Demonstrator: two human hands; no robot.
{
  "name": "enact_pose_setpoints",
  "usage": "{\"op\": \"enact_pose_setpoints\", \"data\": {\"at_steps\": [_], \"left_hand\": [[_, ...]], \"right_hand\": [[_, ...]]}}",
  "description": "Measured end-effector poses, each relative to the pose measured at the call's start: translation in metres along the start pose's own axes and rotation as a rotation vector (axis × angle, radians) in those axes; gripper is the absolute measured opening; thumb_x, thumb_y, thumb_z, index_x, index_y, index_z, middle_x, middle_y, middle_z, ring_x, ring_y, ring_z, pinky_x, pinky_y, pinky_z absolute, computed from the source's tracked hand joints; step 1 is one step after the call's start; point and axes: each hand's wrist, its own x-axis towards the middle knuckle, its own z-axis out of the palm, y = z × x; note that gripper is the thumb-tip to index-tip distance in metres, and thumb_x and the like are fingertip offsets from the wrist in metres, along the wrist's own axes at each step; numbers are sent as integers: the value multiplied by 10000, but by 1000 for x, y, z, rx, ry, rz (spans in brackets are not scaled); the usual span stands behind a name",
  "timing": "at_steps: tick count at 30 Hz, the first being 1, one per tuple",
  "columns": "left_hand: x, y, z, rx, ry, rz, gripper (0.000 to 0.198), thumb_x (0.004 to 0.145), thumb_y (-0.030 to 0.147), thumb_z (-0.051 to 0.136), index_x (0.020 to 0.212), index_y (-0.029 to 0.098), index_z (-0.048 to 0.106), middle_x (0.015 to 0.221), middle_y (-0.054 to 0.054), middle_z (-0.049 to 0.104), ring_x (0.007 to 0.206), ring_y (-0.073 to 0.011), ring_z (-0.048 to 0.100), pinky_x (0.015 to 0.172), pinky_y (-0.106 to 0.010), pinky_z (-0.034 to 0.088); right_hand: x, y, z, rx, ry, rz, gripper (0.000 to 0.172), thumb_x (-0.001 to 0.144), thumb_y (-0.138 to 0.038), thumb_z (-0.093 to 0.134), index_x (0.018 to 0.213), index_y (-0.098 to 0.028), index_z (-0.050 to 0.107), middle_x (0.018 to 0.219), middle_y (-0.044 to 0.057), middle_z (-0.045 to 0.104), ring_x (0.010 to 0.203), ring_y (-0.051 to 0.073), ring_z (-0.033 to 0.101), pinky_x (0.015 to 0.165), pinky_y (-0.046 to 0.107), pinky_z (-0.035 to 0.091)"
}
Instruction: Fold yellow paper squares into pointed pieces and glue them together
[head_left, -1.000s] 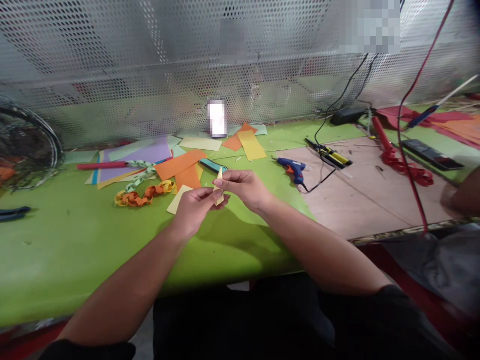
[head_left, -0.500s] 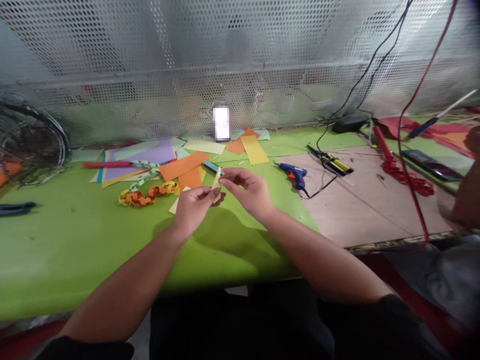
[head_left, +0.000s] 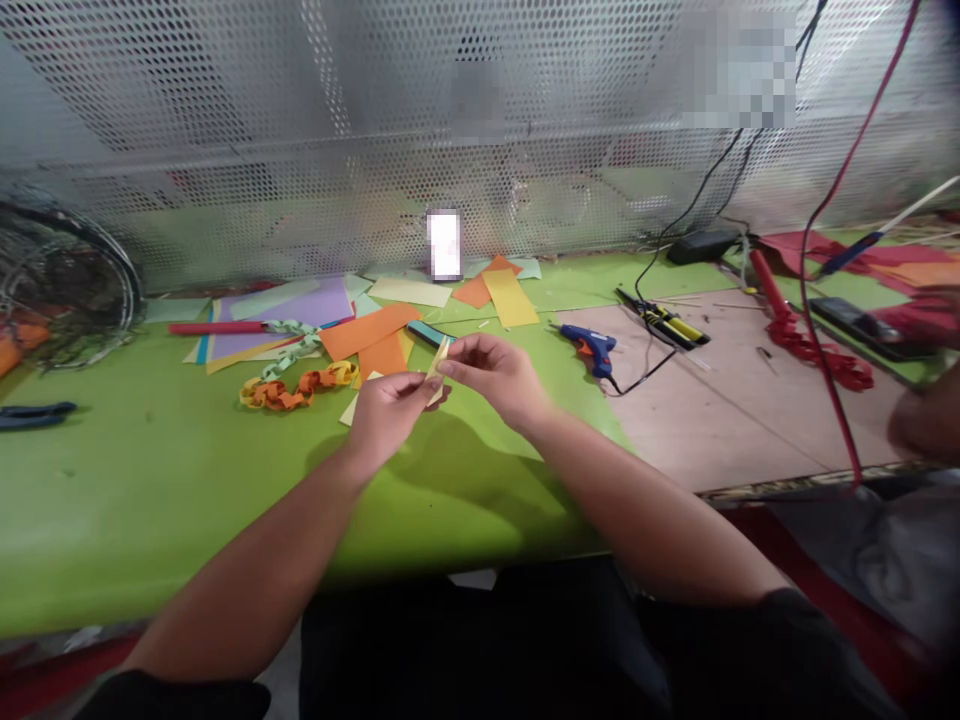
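Note:
Between my two hands is a pale yellow paper strip (head_left: 437, 366), held upright over the green table. My left hand (head_left: 386, 412) pinches its lower part between thumb and fingers. My right hand (head_left: 495, 378) is closed on its upper end, thumb against fingertips. Just behind the strip lies a teal and black tool (head_left: 427, 334), partly hidden by my right fingers. To the left are orange paper pieces (head_left: 373, 332) and a paper chain (head_left: 300, 388) of yellow, orange and pale green loops. A pale yellow paper piece (head_left: 349, 408) lies under my left hand.
Right of my hands are a blue glue gun (head_left: 589, 346) and a black and yellow tool (head_left: 671, 325). A lit phone (head_left: 444, 245) leans on the perforated metal panel (head_left: 262, 190). Blue-handled pliers (head_left: 36, 415) lie far left. Another person's hand (head_left: 930, 415) is at the right edge.
My right fingers now close on the upper end of the strip, which looks narrower and folded. The other person's arm at the right has shifted over the phone there.

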Motion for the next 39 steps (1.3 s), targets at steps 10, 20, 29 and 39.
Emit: {"op": "enact_pose_setpoints", "data": {"at_steps": [10, 20, 29, 39], "left_hand": [[1, -2, 4, -282, -37, -127, 286, 740, 448, 943, 838, 195, 854, 805, -48, 780, 722, -175, 714, 800, -391, 648], [5, 15, -4, -462, 60, -201, 372, 547, 389, 1039, 734, 148, 825, 674, -35, 737, 598, -126, 677, 647, -278, 619], [7, 7, -6, -493, 61, -161, 282, 641, 362, 990, 761, 165, 827, 700, -29, 748, 623, -133, 694, 682, -292, 630], [15, -3, -13, -383, 171, -114, 305, 622, 376, 990, 794, 170, 845, 749, -41, 793, 621, -139, 713, 664, -280, 645]], "right_hand": [[-9, 2, -4, -714, -35, -599, 113, 977, -294, 713, 871, -255, 724, 986, 91, 764, 996, 250, 707, 922, 429, 573], [-12, -1, -12, -1125, -236, -1099, 351, 1010, -158, 634, 1351, -214, 699, 1341, 102, 750, 1130, 283, 726, 951, 474, 633], [-14, -2, -7, -1109, -210, -1119, 432, 979, -142, 628, 1408, -164, 669, 1366, 119, 744, 1151, 294, 726, 983, 479, 633], [-16, -1, 2, -1253, -280, -970, 297, 1047, -248, 601, 1306, -197, 737, 1391, 117, 723, 1206, 290, 689, 1050, 487, 587]]}}
